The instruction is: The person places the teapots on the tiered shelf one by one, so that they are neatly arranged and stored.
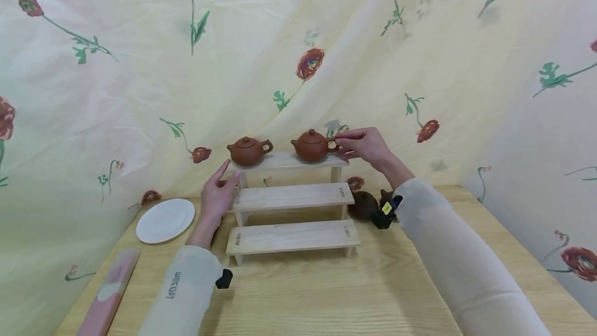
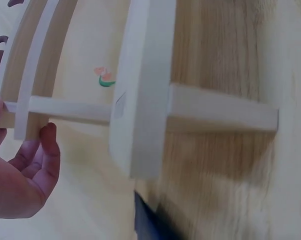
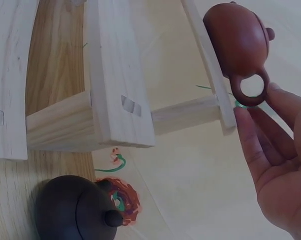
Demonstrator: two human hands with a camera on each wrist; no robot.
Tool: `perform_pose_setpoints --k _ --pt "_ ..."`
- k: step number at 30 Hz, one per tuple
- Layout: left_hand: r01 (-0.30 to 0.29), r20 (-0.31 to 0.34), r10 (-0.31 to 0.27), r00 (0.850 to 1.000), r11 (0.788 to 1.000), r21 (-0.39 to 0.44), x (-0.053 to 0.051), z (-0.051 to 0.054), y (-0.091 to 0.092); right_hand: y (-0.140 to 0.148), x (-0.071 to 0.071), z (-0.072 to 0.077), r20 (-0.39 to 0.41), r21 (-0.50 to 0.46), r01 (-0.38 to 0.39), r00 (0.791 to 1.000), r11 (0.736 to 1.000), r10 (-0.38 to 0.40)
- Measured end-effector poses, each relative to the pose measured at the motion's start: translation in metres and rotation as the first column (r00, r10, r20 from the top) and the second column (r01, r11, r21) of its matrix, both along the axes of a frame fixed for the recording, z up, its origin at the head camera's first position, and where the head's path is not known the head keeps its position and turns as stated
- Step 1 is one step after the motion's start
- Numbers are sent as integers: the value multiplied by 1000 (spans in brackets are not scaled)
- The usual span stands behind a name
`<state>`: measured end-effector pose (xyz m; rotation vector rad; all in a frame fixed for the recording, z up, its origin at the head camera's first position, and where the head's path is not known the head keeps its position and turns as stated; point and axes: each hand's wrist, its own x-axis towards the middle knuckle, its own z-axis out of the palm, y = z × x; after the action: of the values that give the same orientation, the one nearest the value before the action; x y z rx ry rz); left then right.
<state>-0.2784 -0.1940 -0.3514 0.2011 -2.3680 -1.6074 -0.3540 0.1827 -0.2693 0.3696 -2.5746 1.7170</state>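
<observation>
Two reddish-brown teapots stand on the top step of a three-step pale wooden rack [image 1: 294, 196], spouts to the left. My right hand [image 1: 368, 147] pinches the handle of the right teapot [image 1: 311, 147]; in the right wrist view the fingers of that hand [image 3: 283, 150] meet the handle of the teapot [image 3: 240, 42] at the end of the top board. Beside the left teapot [image 1: 247, 152], my left hand [image 1: 218, 196] touches the left end of the top step. The left wrist view shows its curled fingers [image 2: 49, 150] around the board's end [image 2: 28, 115].
A white plate [image 1: 165, 221] lies at the left on the wooden table [image 1: 298, 299], with a pink and white flat package [image 1: 109, 294] nearer. Behind the rack's right side are dark teapots [image 1: 363, 206], one partly hidden by my right wrist. A floral cloth [image 1: 261, 66] hangs behind.
</observation>
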Motion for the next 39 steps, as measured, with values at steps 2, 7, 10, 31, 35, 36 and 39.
perform_pose_setpoints --k 2,7,10,31,35,36,39 --pt "16 -1 -16 1000 1000 -15 3 2 -4 4 3 1 -22 -24 20 1000 1000 -20" --pt "83 31 -83 996 996 -10 12 5 -16 19 14 7 -95 -119 86 991 989 -97" --pt "122 51 -123 991 992 20 19 3 -22 30 24 10 -114 -157 109 985 982 -127" --pt "155 14 -155 988 988 -13 56 -52 -13 82 99 -89 -27 -271 227 970 935 -243" --pt "119 18 -118 993 991 -53 56 -51 -11 88 108 -110 -6 -208 248 967 946 -255" --pt "115 16 -115 993 991 -61 56 -51 -11 89 109 -114 -1 -181 254 966 950 -258" --pt "110 11 -110 994 991 -72 56 -52 -10 91 112 -122 12 -133 278 960 951 -279"
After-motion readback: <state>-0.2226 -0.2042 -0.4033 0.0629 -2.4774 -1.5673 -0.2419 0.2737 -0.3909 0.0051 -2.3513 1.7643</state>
